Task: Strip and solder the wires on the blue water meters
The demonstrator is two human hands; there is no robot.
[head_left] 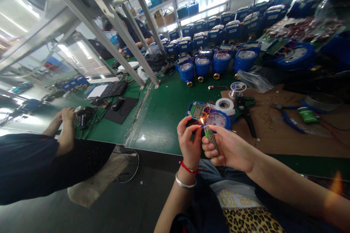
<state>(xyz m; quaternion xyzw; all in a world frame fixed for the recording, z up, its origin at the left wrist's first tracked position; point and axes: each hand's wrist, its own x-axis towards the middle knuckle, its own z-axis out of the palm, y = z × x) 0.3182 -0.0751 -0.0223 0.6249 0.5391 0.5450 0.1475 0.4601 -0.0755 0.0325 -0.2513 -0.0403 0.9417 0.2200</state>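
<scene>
A green lighter (210, 140) with a lit flame at its top is gripped in my right hand (228, 147), the thumb on its upper end. Close on its left, my left hand (189, 140) pinches thin wires beside the flame. Just beyond both hands lies an opened blue meter (218, 118) with a green circuit board and display (197, 110). Red, yellow and purple wires (209, 108) rise from it near the flame. Where the pinched wires end is too small to tell.
White tape (224, 105), a solder spool (237, 89), a black-and-green tool (245, 113), blue-handled pliers (291, 118) and a green jar (307, 115) lie to the right. Rows of blue meters (221, 60) stand behind. At left, a co-worker's hands (67, 116) are near a keyboard (115, 89) and mouse (117, 104).
</scene>
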